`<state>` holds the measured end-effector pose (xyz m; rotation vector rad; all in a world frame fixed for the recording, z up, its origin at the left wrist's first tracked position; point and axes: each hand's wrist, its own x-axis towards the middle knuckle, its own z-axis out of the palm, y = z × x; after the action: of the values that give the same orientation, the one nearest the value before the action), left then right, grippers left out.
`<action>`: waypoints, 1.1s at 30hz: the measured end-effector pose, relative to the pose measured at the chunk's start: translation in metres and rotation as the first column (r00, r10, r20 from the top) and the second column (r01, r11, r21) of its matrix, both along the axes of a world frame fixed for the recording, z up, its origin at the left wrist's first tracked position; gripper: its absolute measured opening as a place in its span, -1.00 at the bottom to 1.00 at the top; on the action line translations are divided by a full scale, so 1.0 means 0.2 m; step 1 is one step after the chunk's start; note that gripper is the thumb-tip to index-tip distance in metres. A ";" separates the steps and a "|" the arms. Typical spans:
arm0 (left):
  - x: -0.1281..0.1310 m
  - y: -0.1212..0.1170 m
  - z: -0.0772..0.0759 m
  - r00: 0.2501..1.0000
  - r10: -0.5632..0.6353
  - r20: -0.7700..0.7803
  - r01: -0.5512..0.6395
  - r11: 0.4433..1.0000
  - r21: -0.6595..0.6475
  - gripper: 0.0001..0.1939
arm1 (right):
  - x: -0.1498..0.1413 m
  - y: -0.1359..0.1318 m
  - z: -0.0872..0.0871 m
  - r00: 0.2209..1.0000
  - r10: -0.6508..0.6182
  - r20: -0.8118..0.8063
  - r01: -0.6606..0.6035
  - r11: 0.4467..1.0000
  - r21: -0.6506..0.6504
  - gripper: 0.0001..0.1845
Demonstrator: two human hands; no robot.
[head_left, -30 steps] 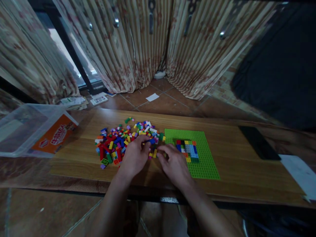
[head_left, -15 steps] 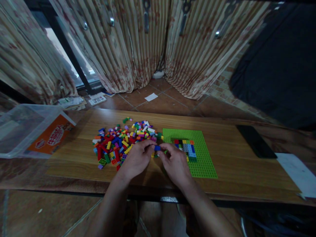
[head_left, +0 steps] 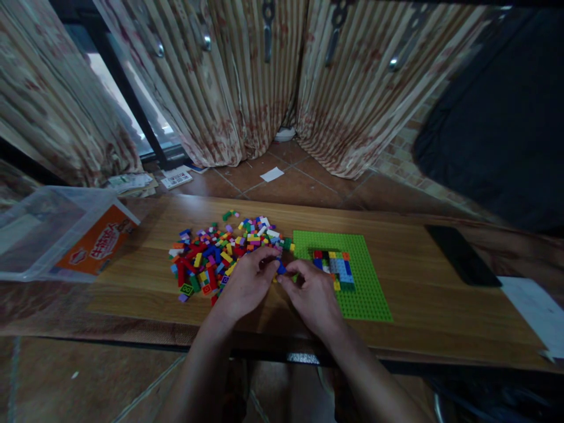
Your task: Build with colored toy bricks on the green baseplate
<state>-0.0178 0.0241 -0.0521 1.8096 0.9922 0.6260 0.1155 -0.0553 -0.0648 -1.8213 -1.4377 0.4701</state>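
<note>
Both hands meet over the wooden table (head_left: 418, 294), just right of a heap of small coloured bricks (head_left: 220, 255). My left hand (head_left: 247, 285) and my right hand (head_left: 311, 294) pinch a small blue brick (head_left: 281, 268) between their fingertips. Right of the hands lies a green baseplate (head_left: 365, 294) with a small block of blue, red, yellow and black bricks (head_left: 335, 264) pressed onto it.
A clear plastic tub with an orange label (head_left: 66, 235) lies at the table's left end. A black phone (head_left: 462, 255) and a white sheet (head_left: 533, 308) sit at the right. Striped curtains (head_left: 247, 82) hang behind, above a tiled floor with paper scraps.
My hands lifted from the bricks by the heap's edge and came together; a blue brick now shows pinched between the fingertips of both.
</note>
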 end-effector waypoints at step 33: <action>0.24 -0.24 -0.02 0.973 -0.176 -0.148 0.181 0.983 0.024 -0.73 | 0.61 -0.18 0.04 0.900 -0.384 0.205 0.422 0.886 -0.195 -0.73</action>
<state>0.0311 -0.0239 -0.0571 1.9744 0.9048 0.4086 0.2384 -0.0920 -0.0568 -2.3281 -1.0881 0.2913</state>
